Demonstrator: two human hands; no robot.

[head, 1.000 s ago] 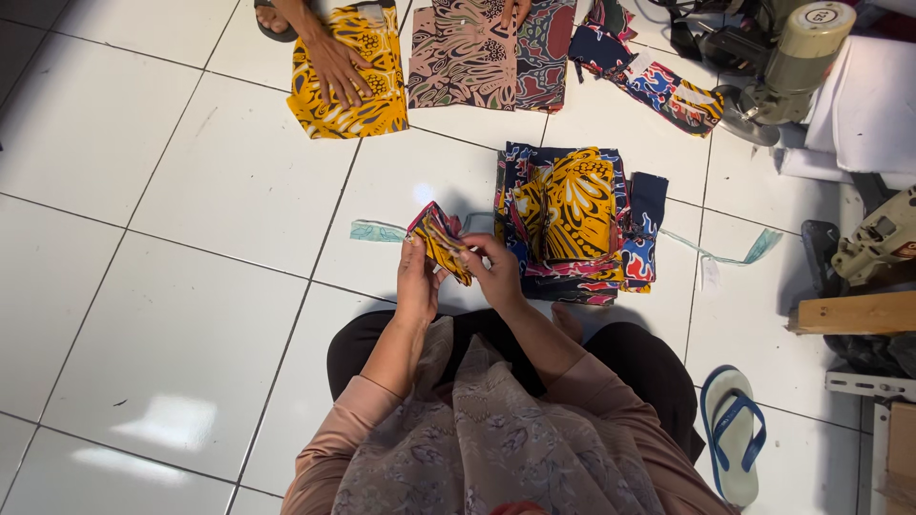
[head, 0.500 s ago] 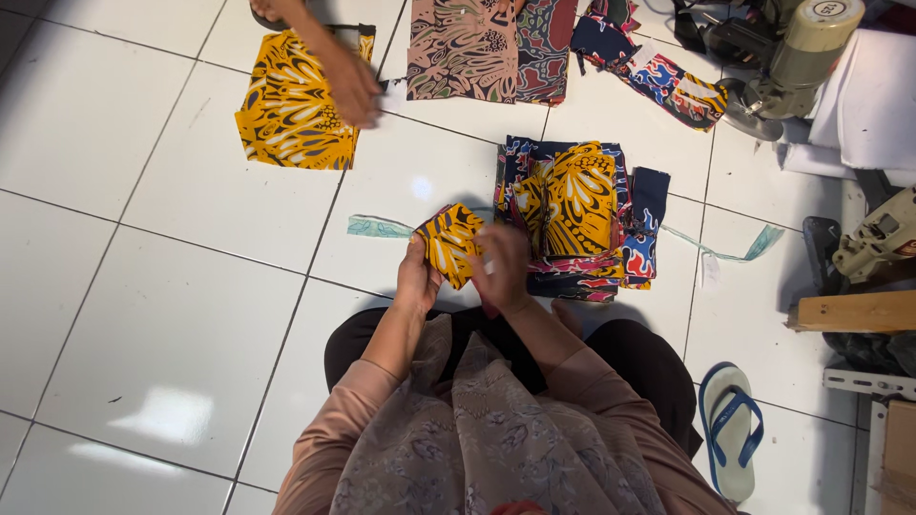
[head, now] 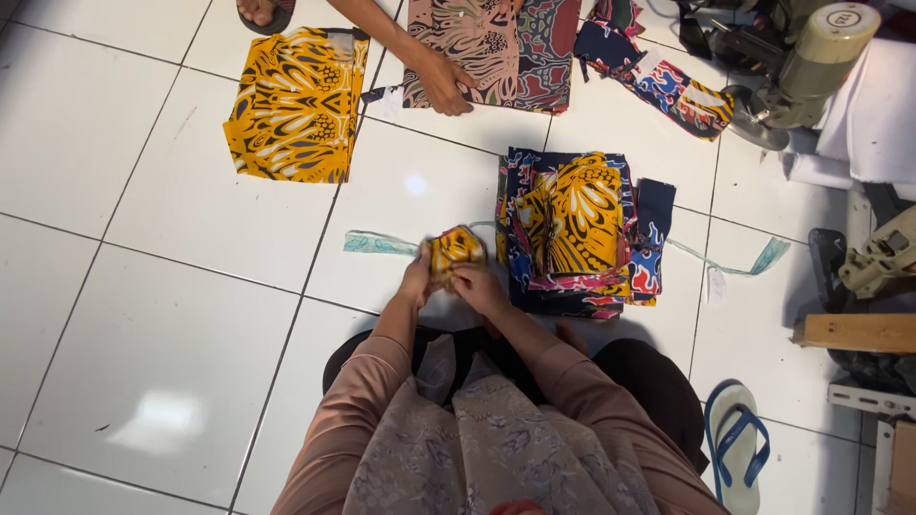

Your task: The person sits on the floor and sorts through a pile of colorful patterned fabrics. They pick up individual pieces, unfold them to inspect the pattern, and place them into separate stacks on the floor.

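A: Hands first. What's the left hand (head: 417,278) doing?

B: Grip closed on a small yellow-and-black patterned fabric piece (head: 455,251), pinching its left edge. Right hand (head: 477,284) has its grip closed on the same piece from below and right. Both hands nearly touching each other.

A: Where's that piece?

B: Held just above the white tiled floor (head: 153,286), right in front of the person's knees, just left of the stack of folded patterned cloths (head: 577,229). Looks bunched or folded; can't tell how many layers.

A: Stack details?

B: Lies on the floor, blue-red prints underneath, a yellow-black one on top.

A: Anything under the hands?

B: A pale green strip (head: 380,244) lies flat on the floor, running left from behind the held piece.

A: Other people?

B: Yes, a co-worker's hand (head: 444,84) at the top, resting on a pink-brown patterned cloth (head: 477,43). A flat yellow-black cloth (head: 296,105) lies to its left, well apart from the wearer's hands.

A: Rest?

B: Sewing machine motor (head: 811,57) top right, blue-strapped sandal (head: 735,443) lower right.
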